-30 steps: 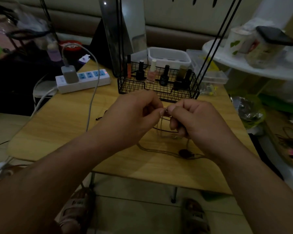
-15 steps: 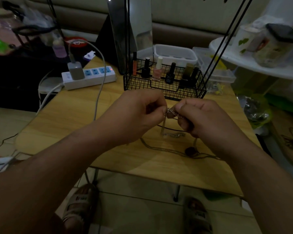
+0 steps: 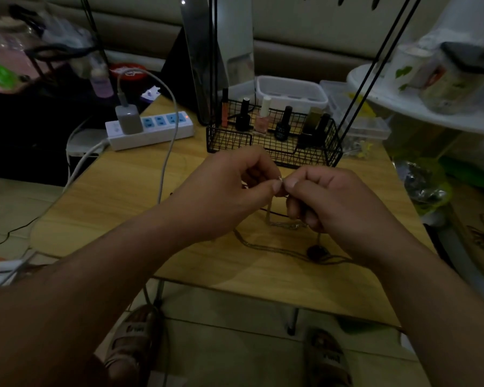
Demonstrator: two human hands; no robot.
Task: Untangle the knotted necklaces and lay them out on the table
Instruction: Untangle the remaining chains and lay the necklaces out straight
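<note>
Above the middle of the wooden table [image 3: 123, 208], my left hand [image 3: 227, 191] and my right hand [image 3: 336, 202] meet fingertip to fingertip. Both pinch a small silvery knot of chain [image 3: 280, 179] between thumb and forefinger. From the knot, thin chains hang down to a silvery stretch [image 3: 288, 225] lying on the table. A longer dark necklace [image 3: 263, 245] trails across the tabletop to a dark round pendant [image 3: 317, 251] below my right hand. My right hand hides part of the chains.
A black wire basket [image 3: 274, 146] with several nail polish bottles stands just behind my hands. A white power strip [image 3: 151, 131] with a grey charger and its cable [image 3: 166, 160] lies at the back left. A white shelf [image 3: 419, 107] with containers is on the right. My sandalled feet show below the table's front edge.
My fingertips have closed together again: the short stretch of chain seen between them half a second ago is now bunched into the pinch. The view has shifted slightly.
</note>
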